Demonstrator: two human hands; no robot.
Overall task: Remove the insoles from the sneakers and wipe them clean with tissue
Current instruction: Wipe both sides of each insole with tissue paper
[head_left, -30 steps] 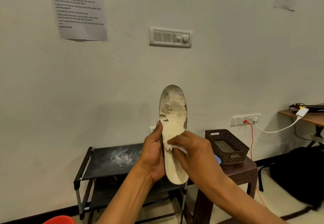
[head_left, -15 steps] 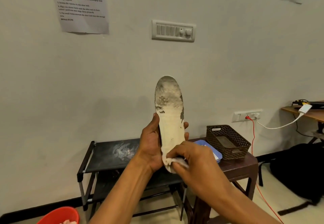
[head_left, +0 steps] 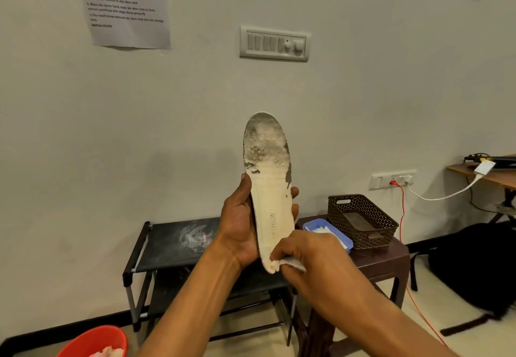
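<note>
A cream insole (head_left: 269, 178) stands upright in front of me, its toe end dark with grime and the word FASHION printed near the heel. My left hand (head_left: 240, 225) grips it around the middle, thumb on the left edge and fingertips showing past the right edge. My right hand (head_left: 310, 259) pinches a wad of white tissue (head_left: 291, 263) against the heel end at the bottom. No sneakers are in view.
A black shoe rack (head_left: 173, 245) stands against the wall below the insole. To its right a dark brown table (head_left: 391, 259) carries a blue tub (head_left: 312, 224) with white tissue and a brown basket (head_left: 363, 219). A red bucket (head_left: 95, 341) sits bottom left, a black bag (head_left: 472, 267) right.
My right hand has slid the tissue down the insole from its middle to the heel end. The printed word and the blue tub have come into sight.
</note>
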